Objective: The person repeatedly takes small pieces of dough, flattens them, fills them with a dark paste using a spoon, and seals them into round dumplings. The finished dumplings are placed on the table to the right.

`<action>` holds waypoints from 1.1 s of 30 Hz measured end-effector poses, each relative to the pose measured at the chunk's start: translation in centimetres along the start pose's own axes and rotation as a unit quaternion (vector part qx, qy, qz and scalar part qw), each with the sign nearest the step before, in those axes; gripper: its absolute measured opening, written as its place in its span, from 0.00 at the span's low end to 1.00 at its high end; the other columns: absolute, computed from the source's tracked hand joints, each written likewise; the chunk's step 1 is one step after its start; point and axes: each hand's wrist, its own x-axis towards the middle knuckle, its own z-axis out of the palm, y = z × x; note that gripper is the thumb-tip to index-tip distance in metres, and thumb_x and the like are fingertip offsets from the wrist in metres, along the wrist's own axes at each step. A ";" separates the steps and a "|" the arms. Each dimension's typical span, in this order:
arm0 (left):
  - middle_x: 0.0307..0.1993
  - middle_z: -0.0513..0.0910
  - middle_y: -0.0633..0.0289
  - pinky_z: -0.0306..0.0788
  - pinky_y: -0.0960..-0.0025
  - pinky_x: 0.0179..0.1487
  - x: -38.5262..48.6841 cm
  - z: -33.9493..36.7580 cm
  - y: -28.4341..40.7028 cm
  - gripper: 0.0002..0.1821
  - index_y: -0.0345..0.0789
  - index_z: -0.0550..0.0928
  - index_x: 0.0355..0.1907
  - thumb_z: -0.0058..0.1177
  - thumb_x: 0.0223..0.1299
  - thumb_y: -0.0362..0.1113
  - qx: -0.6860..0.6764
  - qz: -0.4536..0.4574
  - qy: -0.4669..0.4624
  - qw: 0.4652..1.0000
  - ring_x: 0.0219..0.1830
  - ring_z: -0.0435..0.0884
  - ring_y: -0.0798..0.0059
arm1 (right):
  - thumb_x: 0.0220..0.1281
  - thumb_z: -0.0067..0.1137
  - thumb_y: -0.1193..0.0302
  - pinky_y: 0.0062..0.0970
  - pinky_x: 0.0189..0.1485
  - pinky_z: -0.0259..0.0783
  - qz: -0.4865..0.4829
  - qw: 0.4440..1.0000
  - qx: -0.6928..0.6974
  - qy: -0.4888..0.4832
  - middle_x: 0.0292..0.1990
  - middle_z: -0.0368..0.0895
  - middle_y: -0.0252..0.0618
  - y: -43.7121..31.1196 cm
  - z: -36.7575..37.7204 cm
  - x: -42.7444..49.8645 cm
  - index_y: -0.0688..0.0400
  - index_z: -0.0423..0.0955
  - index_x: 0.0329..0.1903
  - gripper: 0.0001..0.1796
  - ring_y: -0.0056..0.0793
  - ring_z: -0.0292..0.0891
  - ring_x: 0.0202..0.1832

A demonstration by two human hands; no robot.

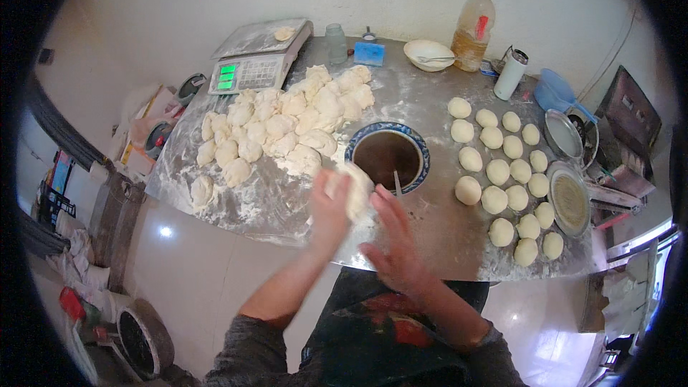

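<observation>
My left hand (330, 207) grips a flattened piece of pale dough (357, 191) near the table's front edge. To its right, my right hand (395, 239) is blurred, fingers apart, with nothing in it. Just beyond both hands stands a blue-patterned bowl (424, 157) of dark brown filling or liquid with a utensil leaning in it. Floured, rough dough lumps (279, 121) are heaped to the left, and one lump (202, 190) lies apart. Smooth round dough balls (497, 172) sit in loose rows to the right.
Along the wall stand a digital scale (252, 67) with a dough piece on it, a glass jar (336, 44), a white bowl (429, 55), a plastic bottle (473, 32) and a flask (510, 75). A blue dipper (553, 88) and round dishes (568, 199) line the right side.
</observation>
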 end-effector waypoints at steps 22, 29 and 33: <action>0.38 0.79 0.64 0.74 0.68 0.44 -7.0 3.9 1.0 0.27 0.40 0.74 0.47 0.33 0.69 0.61 -0.577 -0.296 -0.201 0.734 0.41 0.79 0.72 | 0.66 0.52 0.63 0.32 0.35 0.71 0.227 0.968 -0.003 0.106 0.28 0.78 0.40 0.1 -2.0 -1.9 0.60 0.78 0.35 0.13 0.35 0.74 0.28; 0.50 0.75 0.59 0.69 0.63 0.54 -6.8 3.3 0.2 0.29 0.36 0.68 0.58 0.34 0.69 0.60 -0.465 -0.259 -0.153 0.833 0.51 0.75 0.68 | 0.68 0.50 0.61 0.26 0.37 0.72 0.318 0.883 0.274 0.209 0.32 0.81 0.38 1.1 -2.2 -2.1 0.60 0.77 0.42 0.15 0.28 0.76 0.31; 0.62 0.66 0.57 0.54 0.63 0.67 -7.5 2.4 0.2 0.30 0.37 0.59 0.66 0.41 0.69 0.53 -0.481 -0.159 -0.184 0.842 0.65 0.62 0.68 | 0.68 0.51 0.67 0.21 0.38 0.70 0.196 0.974 0.082 0.082 0.33 0.78 0.33 1.8 -2.8 -2.1 0.62 0.76 0.46 0.12 0.17 0.72 0.35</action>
